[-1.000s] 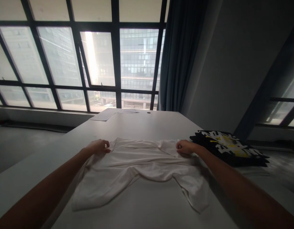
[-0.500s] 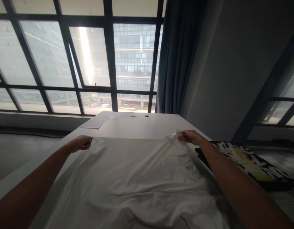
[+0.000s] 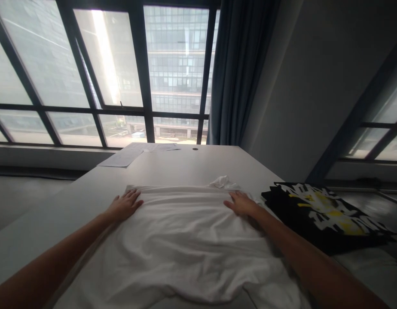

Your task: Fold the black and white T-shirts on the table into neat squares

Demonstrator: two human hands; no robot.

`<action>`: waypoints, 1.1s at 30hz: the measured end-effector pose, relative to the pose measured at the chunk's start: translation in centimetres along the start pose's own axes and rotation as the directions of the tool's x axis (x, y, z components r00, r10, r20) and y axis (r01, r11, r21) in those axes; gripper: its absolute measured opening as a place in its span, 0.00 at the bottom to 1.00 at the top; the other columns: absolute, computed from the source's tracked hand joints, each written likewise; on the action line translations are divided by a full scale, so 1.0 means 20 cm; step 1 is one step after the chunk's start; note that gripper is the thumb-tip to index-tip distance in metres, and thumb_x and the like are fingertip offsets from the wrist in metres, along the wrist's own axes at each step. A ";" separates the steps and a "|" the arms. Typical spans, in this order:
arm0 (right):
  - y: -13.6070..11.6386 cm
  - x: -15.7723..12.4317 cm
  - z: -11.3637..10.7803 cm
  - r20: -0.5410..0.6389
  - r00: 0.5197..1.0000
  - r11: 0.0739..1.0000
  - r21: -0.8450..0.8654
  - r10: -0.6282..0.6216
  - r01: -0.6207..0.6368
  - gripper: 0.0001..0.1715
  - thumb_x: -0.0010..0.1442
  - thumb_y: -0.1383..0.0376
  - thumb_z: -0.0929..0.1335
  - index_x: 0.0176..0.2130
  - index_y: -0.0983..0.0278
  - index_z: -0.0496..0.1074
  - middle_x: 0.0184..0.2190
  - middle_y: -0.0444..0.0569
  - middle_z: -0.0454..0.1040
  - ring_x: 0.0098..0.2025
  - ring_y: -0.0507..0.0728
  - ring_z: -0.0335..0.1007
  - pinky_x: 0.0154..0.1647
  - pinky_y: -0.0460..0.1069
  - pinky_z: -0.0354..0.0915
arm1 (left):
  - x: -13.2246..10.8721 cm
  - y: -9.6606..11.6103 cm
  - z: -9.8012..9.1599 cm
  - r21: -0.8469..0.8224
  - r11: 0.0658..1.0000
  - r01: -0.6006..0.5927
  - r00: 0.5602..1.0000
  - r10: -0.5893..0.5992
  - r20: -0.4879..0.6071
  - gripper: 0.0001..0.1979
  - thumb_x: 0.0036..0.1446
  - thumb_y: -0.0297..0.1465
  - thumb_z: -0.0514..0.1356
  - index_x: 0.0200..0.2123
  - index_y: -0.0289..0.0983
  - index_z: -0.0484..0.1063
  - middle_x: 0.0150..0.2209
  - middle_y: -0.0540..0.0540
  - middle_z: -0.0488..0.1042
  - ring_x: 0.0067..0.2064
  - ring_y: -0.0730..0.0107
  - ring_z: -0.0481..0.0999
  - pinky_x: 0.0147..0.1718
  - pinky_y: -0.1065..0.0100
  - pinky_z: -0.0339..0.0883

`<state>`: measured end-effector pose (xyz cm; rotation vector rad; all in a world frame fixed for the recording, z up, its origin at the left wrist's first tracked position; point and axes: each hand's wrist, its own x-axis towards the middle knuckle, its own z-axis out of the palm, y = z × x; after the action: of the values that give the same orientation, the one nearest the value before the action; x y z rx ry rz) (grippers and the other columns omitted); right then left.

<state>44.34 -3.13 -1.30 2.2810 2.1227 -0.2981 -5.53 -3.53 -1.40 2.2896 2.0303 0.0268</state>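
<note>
A white cloth garment (image 3: 185,240), perhaps a T-shirt, lies wrinkled over the near part of the white table (image 3: 192,167). My left hand (image 3: 124,206) rests flat on its far left corner, fingers spread forward. On the far right corner lies my right hand (image 3: 242,202), palm down with the fingers stretched out. Between the hands the far edge of the cloth runs nearly straight. A bunched bit of white fabric sticks up just beyond my right hand. Folds gather toward the near side.
To the right is a stack of black garments (image 3: 330,214) with white and yellow print. Paper sheets (image 3: 121,158) lie at the table's far left, and a dark round spot (image 3: 195,149) marks its far end. Windows and a blue curtain (image 3: 237,77) stand beyond.
Both hands have let go of the garment's far corners and now lie flat on it. The far edge, held up before, rests on the table. My view has tilted slightly down.
</note>
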 end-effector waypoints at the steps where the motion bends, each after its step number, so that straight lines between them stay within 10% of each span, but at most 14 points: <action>1: 0.01 0.03 -0.01 0.008 1.000 1.000 -0.011 0.016 -0.016 0.47 0.61 0.40 0.61 0.69 0.62 0.54 0.70 0.61 0.49 0.69 0.74 0.44 0.64 0.66 0.49 | 0.03 -0.02 0.00 0.002 1.000 -0.002 1.000 0.002 0.011 0.34 0.65 0.48 0.41 0.69 0.39 0.52 0.71 0.39 0.47 0.71 0.51 0.47 0.63 0.40 0.45; 7: -0.01 0.20 -0.04 -0.023 1.000 0.999 -0.037 -0.007 0.006 0.43 0.66 0.41 0.54 0.71 0.59 0.47 0.72 0.57 0.42 0.71 0.72 0.37 0.64 0.71 0.42 | 0.24 -0.08 -0.03 0.025 0.999 -0.025 0.999 0.026 -0.033 0.34 0.67 0.49 0.41 0.69 0.38 0.53 0.70 0.35 0.51 0.70 0.49 0.48 0.63 0.40 0.43; 11: -0.13 0.18 -0.07 -0.301 0.953 0.985 -0.168 -0.022 -0.030 0.32 0.70 0.52 0.54 0.65 0.64 0.60 0.67 0.60 0.56 0.68 0.69 0.48 0.66 0.66 0.40 | 0.26 0.03 -0.10 0.094 0.995 0.017 0.981 0.002 -0.195 0.27 0.66 0.42 0.47 0.65 0.41 0.61 0.66 0.37 0.61 0.67 0.48 0.57 0.63 0.43 0.44; 14: -0.19 0.05 -0.11 -0.331 0.942 0.989 -0.150 -0.051 0.001 0.26 0.69 0.55 0.57 0.56 0.65 0.70 0.58 0.62 0.69 0.59 0.66 0.63 0.61 0.61 0.52 | 0.13 0.12 -0.14 0.109 0.994 -0.011 0.967 0.038 -0.253 0.24 0.66 0.37 0.49 0.61 0.40 0.67 0.61 0.37 0.68 0.62 0.50 0.65 0.61 0.47 0.50; 18: -0.17 -0.20 -0.08 -0.095 0.990 0.995 -0.020 -0.100 0.098 0.28 0.63 0.47 0.62 0.50 0.63 0.74 0.52 0.60 0.74 0.54 0.65 0.69 0.52 0.55 0.62 | -0.14 0.14 -0.08 0.050 0.993 -0.105 0.987 0.110 -0.118 0.28 0.65 0.47 0.46 0.59 0.38 0.69 0.59 0.36 0.71 0.57 0.49 0.71 0.55 0.50 0.61; 26: 0.00 -0.45 0.04 -0.173 0.969 0.982 0.035 -0.176 0.184 0.29 0.69 0.56 0.56 0.63 0.63 0.63 0.68 0.56 0.56 0.69 0.63 0.48 0.67 0.62 0.45 | -0.37 -0.03 0.01 0.029 0.982 -0.188 0.958 0.189 -0.215 0.27 0.66 0.43 0.43 0.62 0.41 0.65 0.67 0.40 0.60 0.67 0.52 0.57 0.64 0.43 0.43; 33: 0.20 -0.70 -0.07 -0.149 0.947 0.933 0.182 -0.285 0.310 0.15 0.55 0.69 0.66 0.42 0.65 0.78 0.45 0.53 0.78 0.47 0.58 0.73 0.51 0.49 0.64 | -0.61 -0.06 -0.15 -0.245 0.929 -0.277 0.961 0.270 -0.062 0.25 0.52 0.55 0.56 0.34 0.39 0.77 0.37 0.43 0.78 0.37 0.59 0.75 0.37 0.65 0.67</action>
<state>47.68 -17.11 1.67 2.1133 2.6194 -0.4079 -8.42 -15.42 2.03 2.3934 1.5930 0.3156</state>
